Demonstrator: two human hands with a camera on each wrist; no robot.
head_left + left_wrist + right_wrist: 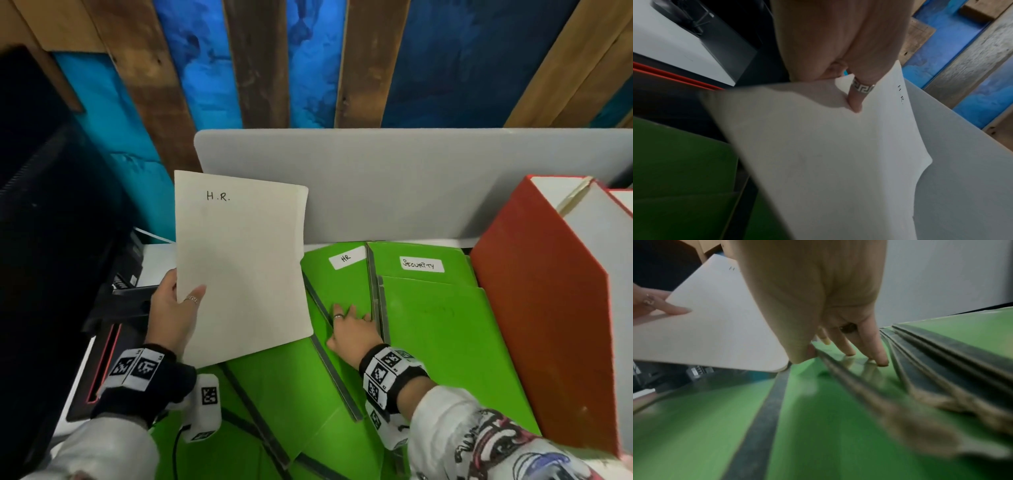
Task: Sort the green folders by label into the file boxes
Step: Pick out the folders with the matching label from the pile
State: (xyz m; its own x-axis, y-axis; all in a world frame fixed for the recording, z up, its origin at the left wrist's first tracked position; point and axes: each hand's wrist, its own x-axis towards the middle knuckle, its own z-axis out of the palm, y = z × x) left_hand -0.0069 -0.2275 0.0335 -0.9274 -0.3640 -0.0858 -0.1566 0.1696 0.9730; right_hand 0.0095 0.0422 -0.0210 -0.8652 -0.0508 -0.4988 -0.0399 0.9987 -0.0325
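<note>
My left hand [178,308] pinches the left edge of a cream folder [239,267] marked "H.R.", held upright above the desk; its thumb [856,99] presses on the folder's [828,154] front. My right hand [349,329] reaches into the green file box labelled "HR" [346,257], fingers [879,353] straight and touching its inner green wall [838,386], thumb against the box's left edge. To the right stands the green file box labelled "SECURITY" [422,264]. Another green box [274,383] lies below the cream folder.
A red file box [548,308] holding white folders stands at the far right. A grey divider panel [411,185] runs behind the boxes. Dark equipment [51,240] fills the left side, next to a white desk surface [154,260].
</note>
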